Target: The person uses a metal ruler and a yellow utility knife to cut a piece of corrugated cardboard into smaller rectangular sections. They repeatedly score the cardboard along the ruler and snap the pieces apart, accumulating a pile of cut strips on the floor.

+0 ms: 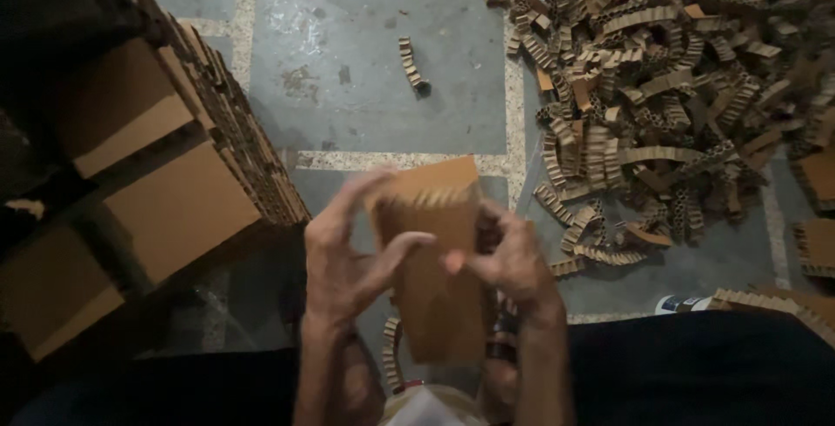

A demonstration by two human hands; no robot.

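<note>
The person held a flat honeycomb cardboard piece (435, 261) up in front of their body, over the grey concrete floor (348, 34). It stood almost upright, with its ridged top edge showing near the top.

To do this well, the grip probably had to be firm but soft. The cardboard looked easy to bend or crush, so pushing with the thumbs near the edge and keeping the sheet straight seemed the safe way. Pulling too hard might have torn the little paper cells.

The left hand (348, 256) was partly open. Its fingers (365, 191) reached up along the left edge of the piece, and its thumb pressed across the front. The right hand (513, 261) was curled more tightly. It gripped the right edge, with its thumb touching the front close to the left thumb. Both hands had hold of the same piece.

To the left stood a tall stack of cardboard sheets (156, 191), close to the person. To the right, well apart from the hands, lay a big pile of cardboard strips (661, 87), all jumbled. One loose strip (410, 62) lay alone on the floor between them. More strips lay just under the hands, near the person's dark trousers (696, 374).
</note>
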